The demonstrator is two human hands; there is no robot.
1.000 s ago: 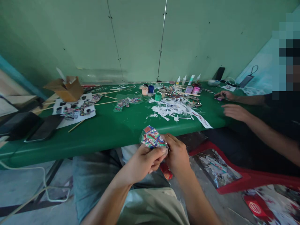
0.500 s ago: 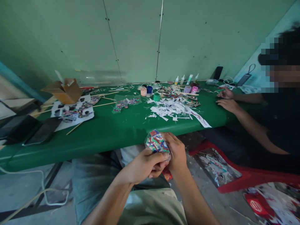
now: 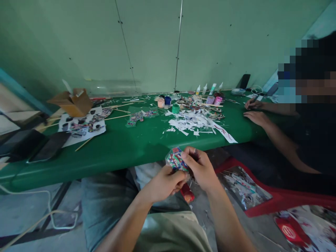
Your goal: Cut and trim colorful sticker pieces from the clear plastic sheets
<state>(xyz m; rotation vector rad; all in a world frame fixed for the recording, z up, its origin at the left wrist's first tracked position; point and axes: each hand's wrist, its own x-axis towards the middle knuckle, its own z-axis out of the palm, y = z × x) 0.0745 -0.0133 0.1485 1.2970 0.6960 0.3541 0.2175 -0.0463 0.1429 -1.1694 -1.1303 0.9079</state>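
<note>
A small colourful patterned piece [image 3: 175, 158], in red, blue, green and white with a clear plastic-like edge, is held up in front of the table's near edge. My left hand [image 3: 166, 183] pinches its lower part between thumb and curled fingers. On its right side my right hand [image 3: 198, 166] grips it, the thumb lying over its front face and the fingers behind. Both hands hide its lower and right edges. Just beyond it spreads the green-covered table [image 3: 136, 147].
White paper scraps [image 3: 193, 122] lie mid-table near paint jars [image 3: 161, 102] and glue bottles [image 3: 204, 89]. Left are a cardboard box [image 3: 75, 103], thin sticks [image 3: 84, 144] and a printed sheet [image 3: 81, 127]. Another person's hands [image 3: 256, 117] rest at right, by a red stool [image 3: 262, 204].
My right thumb has come round onto the front of the patterned piece, and that hand has turned. The piece has shifted slightly right. The other person has leaned forward.
</note>
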